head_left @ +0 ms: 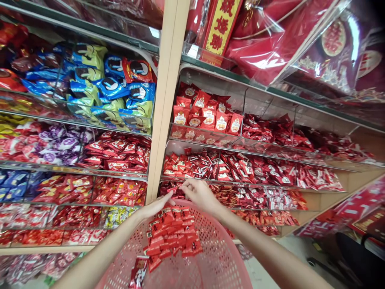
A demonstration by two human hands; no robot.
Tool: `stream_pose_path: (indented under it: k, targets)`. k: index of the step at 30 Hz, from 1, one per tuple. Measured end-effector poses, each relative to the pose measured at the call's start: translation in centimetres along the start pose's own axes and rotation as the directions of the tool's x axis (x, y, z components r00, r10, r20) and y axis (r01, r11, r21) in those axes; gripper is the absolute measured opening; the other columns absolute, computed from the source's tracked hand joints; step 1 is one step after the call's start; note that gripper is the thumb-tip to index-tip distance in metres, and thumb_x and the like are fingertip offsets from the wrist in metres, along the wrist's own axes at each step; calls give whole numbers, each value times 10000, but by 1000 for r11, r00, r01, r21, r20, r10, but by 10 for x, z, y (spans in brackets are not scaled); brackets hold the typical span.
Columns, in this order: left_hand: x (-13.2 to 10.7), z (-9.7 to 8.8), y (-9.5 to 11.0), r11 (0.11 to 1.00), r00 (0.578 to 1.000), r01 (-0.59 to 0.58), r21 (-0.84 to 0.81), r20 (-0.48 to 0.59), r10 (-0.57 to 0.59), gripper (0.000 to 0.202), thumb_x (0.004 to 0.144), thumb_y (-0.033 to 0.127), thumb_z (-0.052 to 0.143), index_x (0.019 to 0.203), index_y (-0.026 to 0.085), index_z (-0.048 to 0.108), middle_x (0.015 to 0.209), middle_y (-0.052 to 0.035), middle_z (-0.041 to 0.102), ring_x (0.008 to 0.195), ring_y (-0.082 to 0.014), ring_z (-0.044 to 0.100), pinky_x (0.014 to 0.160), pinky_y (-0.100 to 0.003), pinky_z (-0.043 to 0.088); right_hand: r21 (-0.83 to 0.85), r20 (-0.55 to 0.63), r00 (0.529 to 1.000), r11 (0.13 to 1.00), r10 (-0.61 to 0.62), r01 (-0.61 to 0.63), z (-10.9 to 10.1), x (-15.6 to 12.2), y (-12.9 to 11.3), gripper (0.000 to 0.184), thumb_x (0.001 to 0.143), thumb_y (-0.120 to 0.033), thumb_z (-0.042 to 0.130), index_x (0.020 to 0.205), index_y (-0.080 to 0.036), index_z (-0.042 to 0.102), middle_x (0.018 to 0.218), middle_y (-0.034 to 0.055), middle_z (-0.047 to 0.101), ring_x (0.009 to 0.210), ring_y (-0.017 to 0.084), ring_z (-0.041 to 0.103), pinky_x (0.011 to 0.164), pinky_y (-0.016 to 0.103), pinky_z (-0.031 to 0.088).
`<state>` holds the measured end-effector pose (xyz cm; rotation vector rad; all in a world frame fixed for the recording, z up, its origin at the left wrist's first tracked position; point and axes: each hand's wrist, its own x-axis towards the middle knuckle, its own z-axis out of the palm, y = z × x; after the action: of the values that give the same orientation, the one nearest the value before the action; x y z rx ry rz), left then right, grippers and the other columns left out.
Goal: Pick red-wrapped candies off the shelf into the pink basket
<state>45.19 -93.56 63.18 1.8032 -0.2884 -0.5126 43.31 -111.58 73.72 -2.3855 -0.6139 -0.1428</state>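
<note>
A pink perforated plastic basket (231,253) stands below my hands, tilted toward me. Inside it lies a pile of small red candy packets (173,237), with one darker red and white packet (138,273) apart at the lower left. My left hand (159,204) is at the basket's far rim, fingers stretched out toward the shelf. Beside it, my right hand (198,193) has its fingers pinched together in front of a bin of dark red packets (167,188). What it pinches, if anything, I cannot make out.
Clear-fronted shelf bins surround a wooden post (168,72). Blue and green packets (114,88) and purple-wrapped candies (63,140) fill bins on the left. Red packets (207,112) sit on the right. Above hang large red bags (270,40). A black object (357,257) stands at lower right.
</note>
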Motion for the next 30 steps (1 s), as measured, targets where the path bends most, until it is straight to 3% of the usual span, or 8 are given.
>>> stream_pose_path:
  k: [4,10,15,22,25,30]
  targets:
    - [-3,-1,4,997,996,80,11,-44,-80,722,768,729,253,936,172,681,1130,-84,644,1103,-271,528,1022,-367,302,-373,-104,994,927,-21,-19,-28,16,22,190,864,-254,438,770,-199,593,637,0,618,592,126,551,580,216,332]
    - [-7,-2,9,995,993,95,42,-69,-92,690,764,733,262,907,205,682,1174,-70,607,1148,-258,484,1039,-361,267,-618,-180,984,779,-10,-105,-59,31,48,174,878,-222,418,847,-197,587,857,50,668,764,163,610,642,233,354]
    - [-6,-3,5,994,994,92,59,-58,-88,692,768,732,241,916,214,676,1179,-55,603,1153,-244,474,1048,-351,252,-685,-71,997,728,-19,-35,-54,35,55,141,869,-296,494,896,-189,581,940,60,644,853,173,610,668,231,383]
    - [-6,-2,7,993,994,95,74,-66,-91,698,769,730,236,910,208,676,1163,-57,615,1150,-249,476,1055,-355,242,-830,-7,999,558,-37,15,-40,40,44,198,854,-331,526,975,-181,571,955,76,601,856,200,606,618,248,392]
    - [-5,-2,7,992,993,99,73,-71,-94,691,771,728,235,902,214,677,1145,-54,625,1133,-250,491,1045,-362,260,-838,18,999,545,-39,37,-39,41,44,164,884,-284,464,933,-183,585,941,73,591,841,185,598,621,246,389]
    - [-5,-2,5,995,994,76,72,-78,-70,682,783,711,233,893,206,677,1132,-49,629,1129,-243,487,1049,-347,250,-821,-13,995,569,-101,47,-41,38,49,259,925,-232,350,882,-173,598,886,70,585,789,165,584,606,244,364]
